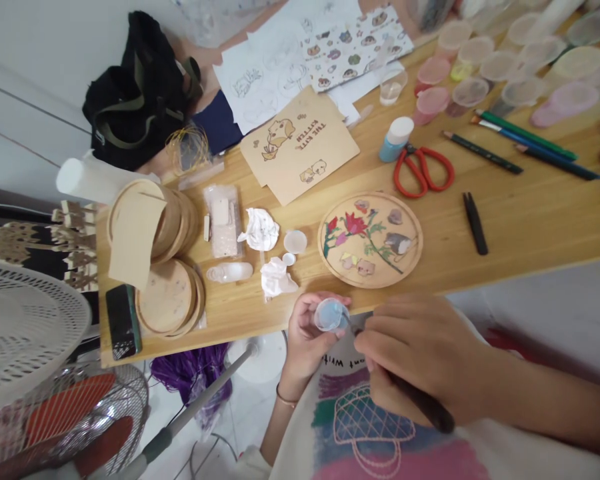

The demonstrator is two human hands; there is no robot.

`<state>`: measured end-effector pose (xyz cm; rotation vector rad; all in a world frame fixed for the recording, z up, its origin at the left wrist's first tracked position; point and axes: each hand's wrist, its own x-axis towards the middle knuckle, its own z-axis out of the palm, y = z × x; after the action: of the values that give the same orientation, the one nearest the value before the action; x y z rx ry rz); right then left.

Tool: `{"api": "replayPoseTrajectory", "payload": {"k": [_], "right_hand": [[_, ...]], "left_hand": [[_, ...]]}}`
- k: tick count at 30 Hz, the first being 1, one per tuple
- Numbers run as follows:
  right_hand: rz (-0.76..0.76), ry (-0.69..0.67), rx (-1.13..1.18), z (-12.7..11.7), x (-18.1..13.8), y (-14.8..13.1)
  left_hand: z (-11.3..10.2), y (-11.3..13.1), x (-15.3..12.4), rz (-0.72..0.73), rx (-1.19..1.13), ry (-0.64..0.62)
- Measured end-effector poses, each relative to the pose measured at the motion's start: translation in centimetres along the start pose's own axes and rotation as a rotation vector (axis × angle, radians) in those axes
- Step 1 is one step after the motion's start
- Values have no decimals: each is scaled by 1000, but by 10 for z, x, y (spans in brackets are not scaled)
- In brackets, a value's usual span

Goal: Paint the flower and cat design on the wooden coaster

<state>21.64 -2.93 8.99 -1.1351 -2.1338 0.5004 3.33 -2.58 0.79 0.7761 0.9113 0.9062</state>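
Note:
My left hand is closed around a small clear plastic cup of pale blue contents, just off the table's front edge. In my right hand is a thin tool with a dark handle; its metal tip reaches into the cup. Whether that tip is a blade or a needle I cannot make out. Beyond the cup lies a round wooden plaque decorated with red flowers, green leaves and small animal figures. Crumpled white tissues and a small lidded pot sit to its left.
Red-handled scissors, a blue paint bottle, pencils and black tweezers lie at the right. Several plastic cups crowd the back. Round wooden boxes, a phone and a fan are at the left.

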Motion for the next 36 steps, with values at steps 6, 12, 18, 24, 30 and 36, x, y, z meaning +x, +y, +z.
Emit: {"api": "replayPoseTrajectory", "payload": {"k": [6,12,18,24,30,36], "right_hand": [[-12,75,33,3,-2,5],[-8,49,8,3,-3,8],[-35,-153,17,-9,-1,8],[-53,-209,35,-18,-9,6],[-3,-187,58,-19,-11,3],[25,-30,78,-20,-11,5]], "left_hand": [[0,-4,2,-2,-50,1],[3,-6,7,-17,-93,-14],[4,-3,9,53,-129,-61],[6,-13,12,161,-219,-63],[3,-17,10,210,-278,-79],[3,-19,13,199,-290,-85]]}}
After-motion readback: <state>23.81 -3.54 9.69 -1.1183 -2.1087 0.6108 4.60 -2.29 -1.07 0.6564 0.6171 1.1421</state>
